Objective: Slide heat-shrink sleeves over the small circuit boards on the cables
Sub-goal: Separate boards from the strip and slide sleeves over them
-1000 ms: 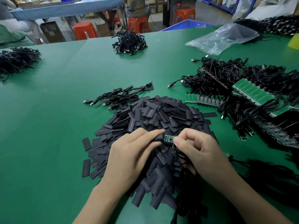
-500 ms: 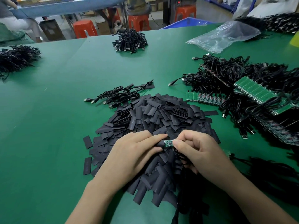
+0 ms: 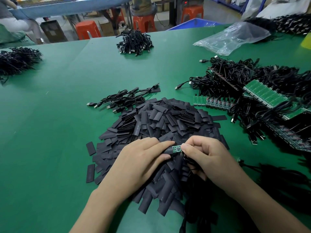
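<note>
A big heap of flat black heat-shrink sleeves (image 3: 161, 121) lies on the green table (image 3: 50, 132). Above its near side, my left hand (image 3: 139, 163) pinches one black sleeve (image 3: 168, 151) between thumb and forefinger. The sleeve's mouth sits over the left end of a small green circuit board (image 3: 176, 148). My right hand (image 3: 207, 157) pinches the board's right end, and its black cable (image 3: 185, 158) loops down under the fingers. Part of the board still shows between the two hands.
Sleeved cables (image 3: 124, 100) lie behind the heap. Tangled black cables with green board panels (image 3: 265, 95) fill the right side. Cable bundles sit at the far centre (image 3: 134, 42) and far left (image 3: 16, 59). A clear plastic bag (image 3: 235, 37) lies far right. More cables (image 3: 277, 179) lie near right.
The sleeve has slid a little to the right over the board, so less green shows. Both hands stay nearly in place.
</note>
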Action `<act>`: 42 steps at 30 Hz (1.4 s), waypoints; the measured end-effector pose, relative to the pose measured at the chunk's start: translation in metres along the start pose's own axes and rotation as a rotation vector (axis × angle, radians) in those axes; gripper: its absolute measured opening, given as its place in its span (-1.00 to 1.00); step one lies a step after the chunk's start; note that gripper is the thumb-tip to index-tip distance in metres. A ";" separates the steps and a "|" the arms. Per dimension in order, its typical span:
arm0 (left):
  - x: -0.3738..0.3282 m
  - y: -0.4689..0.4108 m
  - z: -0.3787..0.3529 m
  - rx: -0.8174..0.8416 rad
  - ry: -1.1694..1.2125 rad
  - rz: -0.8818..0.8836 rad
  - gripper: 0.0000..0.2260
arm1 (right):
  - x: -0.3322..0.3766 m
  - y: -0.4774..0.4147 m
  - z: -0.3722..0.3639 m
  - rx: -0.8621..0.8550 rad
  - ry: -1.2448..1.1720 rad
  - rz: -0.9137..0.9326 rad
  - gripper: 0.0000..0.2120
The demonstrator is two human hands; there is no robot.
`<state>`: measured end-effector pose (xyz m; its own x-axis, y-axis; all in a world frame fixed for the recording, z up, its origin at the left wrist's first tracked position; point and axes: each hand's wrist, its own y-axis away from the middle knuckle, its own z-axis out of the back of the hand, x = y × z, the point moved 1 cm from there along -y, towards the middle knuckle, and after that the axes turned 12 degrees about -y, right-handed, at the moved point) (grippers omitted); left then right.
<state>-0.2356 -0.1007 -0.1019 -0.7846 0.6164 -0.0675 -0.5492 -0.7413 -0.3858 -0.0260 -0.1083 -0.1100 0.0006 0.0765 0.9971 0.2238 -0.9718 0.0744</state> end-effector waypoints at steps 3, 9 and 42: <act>-0.001 0.000 -0.001 -0.021 -0.035 0.017 -0.67 | -0.002 -0.001 0.000 -0.002 -0.004 -0.011 -0.72; -0.002 -0.001 -0.001 -0.066 -0.076 -0.019 -0.68 | -0.003 -0.002 0.002 0.019 -0.049 -0.063 -0.68; 0.006 0.006 -0.012 -0.252 0.100 0.030 -0.81 | 0.000 0.003 -0.008 0.035 0.143 0.125 -0.75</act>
<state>-0.2402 -0.0981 -0.1156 -0.7601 0.6277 -0.1679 -0.4277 -0.6778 -0.5980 -0.0329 -0.1128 -0.1095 -0.1077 -0.0797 0.9910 0.2645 -0.9631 -0.0488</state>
